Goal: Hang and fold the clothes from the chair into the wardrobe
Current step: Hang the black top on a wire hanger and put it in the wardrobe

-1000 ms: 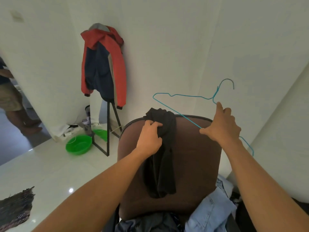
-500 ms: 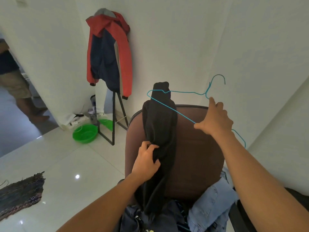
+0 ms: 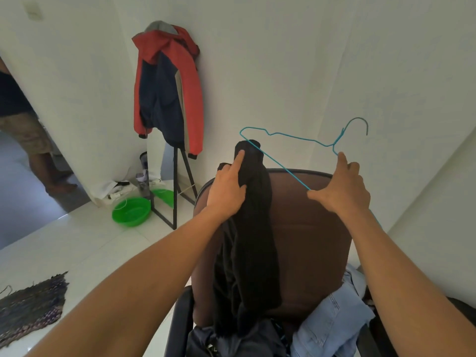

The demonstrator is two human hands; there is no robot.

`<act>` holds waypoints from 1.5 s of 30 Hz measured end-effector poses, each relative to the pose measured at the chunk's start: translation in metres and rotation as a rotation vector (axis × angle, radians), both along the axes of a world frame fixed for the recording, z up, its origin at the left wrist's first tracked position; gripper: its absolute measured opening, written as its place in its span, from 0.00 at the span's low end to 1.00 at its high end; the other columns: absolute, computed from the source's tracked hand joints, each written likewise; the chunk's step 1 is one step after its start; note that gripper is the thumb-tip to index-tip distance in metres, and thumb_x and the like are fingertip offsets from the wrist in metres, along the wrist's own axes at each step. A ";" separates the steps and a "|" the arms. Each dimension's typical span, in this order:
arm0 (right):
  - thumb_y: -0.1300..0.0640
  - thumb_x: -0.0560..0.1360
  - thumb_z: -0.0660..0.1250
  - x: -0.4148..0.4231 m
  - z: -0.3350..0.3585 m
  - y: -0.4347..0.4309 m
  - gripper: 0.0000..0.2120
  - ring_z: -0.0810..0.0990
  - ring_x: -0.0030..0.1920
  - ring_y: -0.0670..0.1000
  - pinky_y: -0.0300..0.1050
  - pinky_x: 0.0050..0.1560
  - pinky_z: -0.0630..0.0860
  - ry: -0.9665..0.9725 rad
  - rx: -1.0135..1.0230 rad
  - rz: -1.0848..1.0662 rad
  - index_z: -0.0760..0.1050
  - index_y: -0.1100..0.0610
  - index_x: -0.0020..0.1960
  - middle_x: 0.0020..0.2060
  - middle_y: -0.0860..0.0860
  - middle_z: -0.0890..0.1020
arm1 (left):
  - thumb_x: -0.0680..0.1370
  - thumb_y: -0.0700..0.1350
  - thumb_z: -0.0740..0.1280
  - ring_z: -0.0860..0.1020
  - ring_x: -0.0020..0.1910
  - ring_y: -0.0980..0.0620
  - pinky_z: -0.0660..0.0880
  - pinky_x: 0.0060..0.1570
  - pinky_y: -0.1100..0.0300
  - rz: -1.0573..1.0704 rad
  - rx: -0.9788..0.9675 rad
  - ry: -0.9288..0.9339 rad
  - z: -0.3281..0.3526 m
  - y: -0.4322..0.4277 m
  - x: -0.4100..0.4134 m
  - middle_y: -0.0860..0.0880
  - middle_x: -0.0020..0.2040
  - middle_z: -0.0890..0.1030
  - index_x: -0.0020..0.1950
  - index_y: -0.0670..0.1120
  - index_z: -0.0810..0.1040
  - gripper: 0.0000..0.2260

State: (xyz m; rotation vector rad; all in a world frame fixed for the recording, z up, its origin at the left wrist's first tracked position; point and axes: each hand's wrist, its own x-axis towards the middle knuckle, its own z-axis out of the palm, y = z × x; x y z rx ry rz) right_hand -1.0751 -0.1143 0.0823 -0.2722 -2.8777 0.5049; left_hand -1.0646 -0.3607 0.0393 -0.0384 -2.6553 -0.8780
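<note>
A black garment (image 3: pixel 247 243) hangs down the front of the brown chair back (image 3: pixel 311 228), its top fold lying over the lower wire of a blue wire hanger (image 3: pixel 278 166). My left hand (image 3: pixel 228 188) holds the garment near its top, thumb on the cloth and index finger stretched up along the fold. My right hand (image 3: pixel 343 188) grips the hanger's lower wire, with its index finger reaching up to the neck under the hook. On the chair seat lie a light blue denim piece (image 3: pixel 332 323) and a dark garment (image 3: pixel 231 341).
A red and navy jacket (image 3: pixel 167 94) hangs on a black-framed standing mirror (image 3: pixel 175 199) by the white wall. A green basin (image 3: pixel 131 211) sits on the white tile floor, a dark rug (image 3: pixel 31 305) lies at lower left. A person (image 3: pixel 23 130) stands in the doorway at left.
My left hand has slid from the garment's lower part up to its top fold. The garment's top now lies over the hanger wire. My right hand keeps hold of the hanger.
</note>
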 end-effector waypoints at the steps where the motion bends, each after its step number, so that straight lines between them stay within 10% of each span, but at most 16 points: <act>1: 0.43 0.60 0.82 -0.001 -0.001 0.001 0.59 0.73 0.64 0.62 0.62 0.54 0.78 -0.003 -0.001 -0.001 0.49 0.50 0.79 0.68 0.56 0.66 | 0.76 0.38 0.67 0.75 0.53 0.42 0.75 0.57 0.42 0.002 0.049 0.026 -0.002 -0.004 0.002 0.43 0.52 0.75 0.81 0.54 0.48 0.41; 11: 0.41 0.60 0.81 0.001 -0.009 -0.010 0.60 0.74 0.64 0.62 0.59 0.54 0.79 -0.030 0.064 0.085 0.48 0.51 0.80 0.68 0.57 0.67 | 0.76 0.43 0.70 0.71 0.51 0.51 0.67 0.58 0.63 0.170 0.377 0.019 0.011 -0.018 0.013 0.47 0.56 0.65 0.78 0.52 0.63 0.32; 16: 0.41 0.61 0.80 0.005 -0.011 -0.014 0.59 0.74 0.65 0.62 0.59 0.55 0.80 -0.031 0.060 0.125 0.48 0.51 0.80 0.69 0.57 0.66 | 0.76 0.48 0.71 0.76 0.52 0.51 0.72 0.52 0.60 0.193 0.408 0.005 0.018 -0.018 0.002 0.47 0.55 0.76 0.59 0.42 0.77 0.15; 20: 0.41 0.61 0.80 0.005 -0.010 -0.013 0.59 0.75 0.64 0.63 0.60 0.56 0.79 -0.014 -0.010 0.087 0.49 0.51 0.80 0.69 0.57 0.66 | 0.72 0.41 0.69 0.73 0.40 0.49 0.72 0.43 0.51 0.214 0.699 -0.026 0.020 -0.020 0.003 0.43 0.39 0.74 0.40 0.42 0.69 0.09; 26: 0.41 0.61 0.80 0.008 -0.009 -0.015 0.59 0.74 0.65 0.63 0.59 0.56 0.79 -0.028 -0.002 0.102 0.48 0.50 0.80 0.70 0.58 0.66 | 0.74 0.36 0.71 0.82 0.51 0.49 0.80 0.53 0.54 0.202 1.152 -0.034 0.024 -0.026 0.011 0.46 0.53 0.82 0.63 0.48 0.72 0.20; 31: 0.41 0.60 0.81 0.010 -0.012 -0.014 0.59 0.73 0.66 0.63 0.61 0.55 0.79 -0.044 0.043 0.083 0.48 0.51 0.80 0.69 0.58 0.66 | 0.76 0.41 0.69 0.80 0.55 0.45 0.77 0.58 0.49 0.265 1.319 -0.112 0.027 -0.027 0.021 0.44 0.54 0.81 0.56 0.45 0.76 0.09; 34: 0.42 0.61 0.81 0.009 -0.015 -0.013 0.59 0.73 0.66 0.63 0.61 0.55 0.79 -0.044 0.072 0.069 0.49 0.52 0.79 0.69 0.58 0.66 | 0.71 0.46 0.71 0.80 0.55 0.44 0.78 0.57 0.49 0.268 1.463 -0.121 0.021 -0.031 0.026 0.42 0.56 0.82 0.61 0.42 0.76 0.20; 39: 0.42 0.62 0.81 0.006 -0.021 -0.016 0.58 0.71 0.68 0.64 0.64 0.58 0.78 -0.075 0.081 0.067 0.49 0.52 0.79 0.72 0.59 0.65 | 0.79 0.47 0.67 0.80 0.53 0.51 0.75 0.53 0.59 -0.134 0.924 -0.147 0.018 -0.015 0.035 0.49 0.50 0.84 0.47 0.44 0.83 0.09; 45: 0.41 0.61 0.81 0.004 -0.025 -0.005 0.59 0.72 0.68 0.64 0.62 0.56 0.78 -0.049 0.006 0.026 0.50 0.53 0.80 0.71 0.59 0.65 | 0.78 0.54 0.49 0.61 0.75 0.47 0.55 0.76 0.41 -0.299 0.043 -0.364 0.007 0.000 0.013 0.51 0.77 0.65 0.74 0.53 0.72 0.26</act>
